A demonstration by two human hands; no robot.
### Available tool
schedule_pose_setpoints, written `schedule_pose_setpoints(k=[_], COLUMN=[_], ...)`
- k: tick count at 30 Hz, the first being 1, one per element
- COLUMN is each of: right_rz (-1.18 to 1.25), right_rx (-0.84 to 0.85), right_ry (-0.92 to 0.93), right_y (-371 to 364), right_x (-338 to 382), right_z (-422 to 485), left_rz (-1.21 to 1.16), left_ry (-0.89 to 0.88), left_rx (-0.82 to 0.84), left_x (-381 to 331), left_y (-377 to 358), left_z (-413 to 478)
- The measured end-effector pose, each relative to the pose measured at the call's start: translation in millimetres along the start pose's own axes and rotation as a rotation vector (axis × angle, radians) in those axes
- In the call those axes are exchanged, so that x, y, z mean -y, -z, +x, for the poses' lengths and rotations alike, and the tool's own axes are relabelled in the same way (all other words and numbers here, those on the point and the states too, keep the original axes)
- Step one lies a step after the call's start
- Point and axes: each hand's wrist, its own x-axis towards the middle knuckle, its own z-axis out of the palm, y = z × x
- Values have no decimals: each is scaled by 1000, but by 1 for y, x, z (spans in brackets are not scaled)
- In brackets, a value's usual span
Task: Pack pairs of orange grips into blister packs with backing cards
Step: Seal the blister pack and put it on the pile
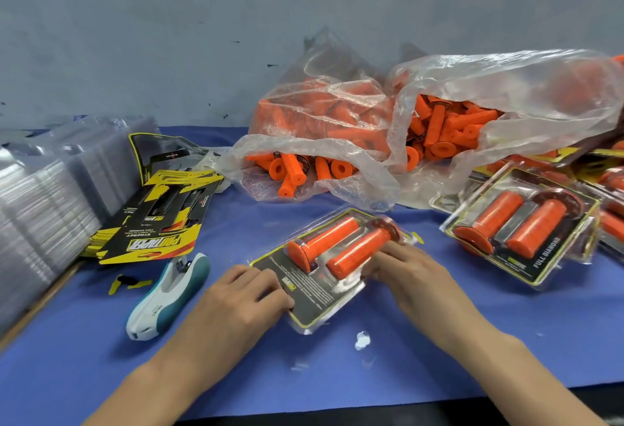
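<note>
A clear blister pack (317, 294) with a black and yellow backing card lies on the blue table (337, 364) in front of me, holding two orange grips (341, 245). My left hand (243, 294) grips the pack's near left edge, fingers curled over it. My right hand (405, 266) presses on the pack's right side beside the right-hand grip, fingers bent. Two clear plastic bags (337, 121) full of loose orange grips lie behind. A stack of backing cards (158, 223) sits to the left.
A white and teal stapler (169, 294) lies left of my left hand. Stacked empty clear blisters (44, 196) fill the far left. Finished packs (520, 226) pile up at the right. Small yellow card scraps (128, 283) and a white scrap (363, 339) lie on the cloth.
</note>
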Motion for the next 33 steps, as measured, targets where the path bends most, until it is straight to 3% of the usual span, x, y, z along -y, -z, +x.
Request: schedule_pose_setpoints(k=[3, 6, 9, 15, 19, 24, 26, 29, 33], right_rz=[-129, -109, -76, -13, -26, -211, -262, -168, 49], right_rx=[-59, -30, -46, -13, -18, -90, -69, -137, -109], right_ry=[79, 227, 254, 272, 204, 101, 153, 313, 303], right_y=[-11, -29, -25, -16, -9, -4, -11, -25, -21], right_x=[24, 51, 52, 31, 16, 6, 19, 38, 33], right_z=[2, -3, -5, -6, -2, -5, -8, -13, -15], left_rz=[38, 83, 44, 22, 35, 32, 50, 35, -72], left_ry=[7, -4, -18, 33, 44, -25, -70, -101, -87], left_rx=[18, 12, -21, 59, 8, -41, -36, -20, 22], left_x=[-11, -24, -29, 0, -3, -13, -20, -28, -26], left_y=[2, 1, 3, 5, 5, 8, 6, 5, 1], left_z=[4, 7, 7, 3, 9, 17, 18, 20, 19])
